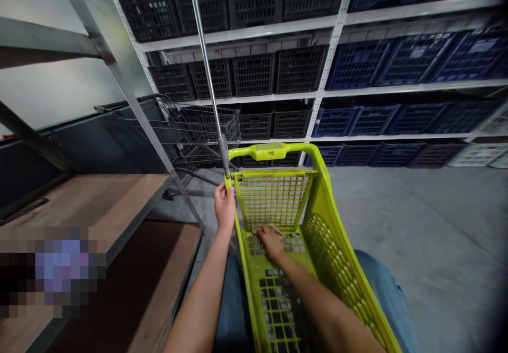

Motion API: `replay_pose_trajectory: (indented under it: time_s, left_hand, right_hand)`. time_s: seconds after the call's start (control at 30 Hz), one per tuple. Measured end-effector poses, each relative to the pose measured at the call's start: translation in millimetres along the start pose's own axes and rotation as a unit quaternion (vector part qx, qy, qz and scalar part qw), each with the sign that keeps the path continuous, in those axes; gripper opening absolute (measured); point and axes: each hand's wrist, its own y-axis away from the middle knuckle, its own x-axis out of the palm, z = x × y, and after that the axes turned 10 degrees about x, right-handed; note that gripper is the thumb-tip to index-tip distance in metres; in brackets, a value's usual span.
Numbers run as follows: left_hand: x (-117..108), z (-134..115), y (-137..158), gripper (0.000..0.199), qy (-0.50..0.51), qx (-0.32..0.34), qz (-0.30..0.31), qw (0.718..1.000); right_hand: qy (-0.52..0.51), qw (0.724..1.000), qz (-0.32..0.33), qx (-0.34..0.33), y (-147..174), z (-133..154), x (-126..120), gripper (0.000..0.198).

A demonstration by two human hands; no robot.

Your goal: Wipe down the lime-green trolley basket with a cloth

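Note:
A lime-green plastic shopping cart (329, 236) stands right in front of me, between my legs. My left hand (225, 205) is closed on its left rim, just below the foot of an upright metal pole (208, 67). Deep inside the basket, my right hand (270, 241) presses a tan cloth (278, 229) against the floor at the base of the grid flap (273, 197). Most of the cloth is hidden under the fingers. The cart's handle (270, 152) arches beyond the flap.
White shelving (323, 72) holds black crates (254, 75) and blue crates (357, 64) ahead. A dark wire cart (190, 130) stands before it. At left is a metal rack with wooden shelves (115, 197); a blurred-out patch covers part. Grey concrete floor (428, 210) lies at right.

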Motion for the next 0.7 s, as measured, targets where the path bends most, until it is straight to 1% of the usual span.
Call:
replay_pose_trajectory:
  time_s: [0.03,0.07,0.1,0.13,0.17,0.2,0.27,0.3,0.33,0.37,0.4,0.43,0.47,0.5,0.57,0.63,0.67,0.7]
  left_hand:
    - [0.0,-0.6,0.1,0.031,0.000,-0.003,0.000,1.000]
    - [0.0,-1.6,0.3,0.030,0.001,-0.005,0.000,1.000]
    - [0.2,-2.7,0.6,0.029,0.001,-0.006,0.000,1.000]
    - [0.5,-3.9,1.0,0.029,0.000,-0.006,-0.001,1.000]
    - [0.8,-4.9,1.3,0.029,-0.001,-0.006,-0.002,1.000]
    - [1.1,-5.8,1.8,0.029,-0.002,-0.006,-0.002,1.000]
    - [1.8,-6.6,2.5,0.030,-0.005,-0.009,-0.002,1.000]
    - [2.2,-6.5,2.8,0.030,-0.005,-0.011,-0.003,1.000]
    - [2.5,-6.2,3.0,0.030,-0.003,-0.012,-0.004,1.000]
    - [2.7,-5.8,3.1,0.030,-0.001,-0.013,-0.006,1.000]
    - [3.0,-5.5,3.0,0.030,0.001,-0.013,-0.007,1.000]
    - [3.2,-5.2,2.8,0.030,0.002,-0.014,-0.010,1.000]
    - [3.4,-5.1,2.6,0.030,0.001,-0.015,-0.011,1.000]
    - [3.5,-5.3,2.3,0.031,-0.001,-0.017,-0.012,1.000]
    - [3.8,-6.3,2.0,0.032,-0.005,-0.020,-0.008,1.000]
    - [3.9,-8.0,2.2,0.031,-0.007,-0.019,-0.005,1.000]
    - [3.9,-8.9,2.4,0.030,-0.008,-0.017,-0.004,1.000]
    - [3.9,-9.6,2.7,0.030,-0.012,-0.015,-0.004,1.000]
  right_hand:
    - [-0.002,1.000,-0.005,0.007,2.9,-2.2,0.6,0.019]
    - [-0.011,1.000,-0.021,0.009,0.5,-2.0,-5.9,0.018]
    - [-0.027,0.999,-0.047,0.006,-6.7,0.1,-18.9,0.017]
    - [-0.050,0.996,-0.080,-0.002,-17.6,3.3,-37.1,0.016]
    - [-0.081,0.988,-0.129,-0.011,-30.8,7.0,-58.7,0.018]
    - [-0.117,0.976,-0.180,-0.025,-44.7,10.4,-81.8,0.022]
    - [-0.178,0.941,-0.286,-0.031,-70.1,14.3,-124.7,0.026]
    - [-0.196,0.924,-0.325,-0.035,-79.5,14.1,-140.9,0.026]
    - [-0.205,0.912,-0.353,-0.037,-85.8,12.3,-151.5,0.025]
    - [-0.204,0.907,-0.366,-0.040,-88.7,8.9,-155.6,0.024]
    - [-0.193,0.911,-0.362,-0.045,-88.0,4.1,-152.8,0.024]
    - [-0.176,0.921,-0.343,-0.048,-83.5,-2.0,-143.4,0.023]
    - [-0.155,0.936,-0.312,-0.048,-75.5,-9.1,-128.2,0.022]
    - [-0.131,0.953,-0.270,-0.047,-64.2,-17.0,-108.5,0.022]
    - [-0.107,0.975,-0.196,-0.015,-34.8,-33.9,-62.9,0.023]
    - [-0.107,0.985,-0.138,0.016,-3.6,-49.8,-21.4,0.023]
    - [-0.115,0.985,-0.120,0.036,9.5,-56.7,-6.1,0.022]
    - [-0.125,0.984,-0.114,0.053,19.1,-62.5,4.0,0.021]
